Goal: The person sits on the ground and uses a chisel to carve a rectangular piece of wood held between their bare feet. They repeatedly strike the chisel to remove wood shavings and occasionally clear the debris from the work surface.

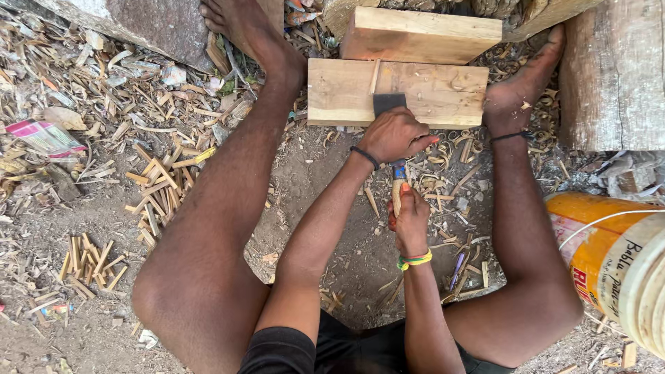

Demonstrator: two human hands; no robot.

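Right now, grip: the left hand (pixel 395 134) is curled over the top of a dark flat blade (pixel 388 102), fingers pressed together on it, thumb pointing right.
Handle end: the right hand (pixel 410 223) is wrapped around the tool's pale wooden handle (pixel 397 194), fingers shut on it; a blue collar shows between the two hands.
Tool's place: the blade stands on the front edge of the lower plank (pixel 422 90), near its middle, handle trailing back toward the body.
Step, as I judge it: paring or planing the plank's near face, blade seated, stroke in progress or about to start.
Next move calls for: steady downward pressure from the left hand and a straight push from the right, with both feet bracing the planks.
Supports: a second plank (pixel 419 34) lies stacked behind the first; the right foot (pixel 523 86) presses its end.
Packages: an orange and white plastic bucket (pixel 609 266) with a printed label, far right; a pink and white wrapper (pixel 43 135) lies crumpled among wood shavings (pixel 156 190), far left.
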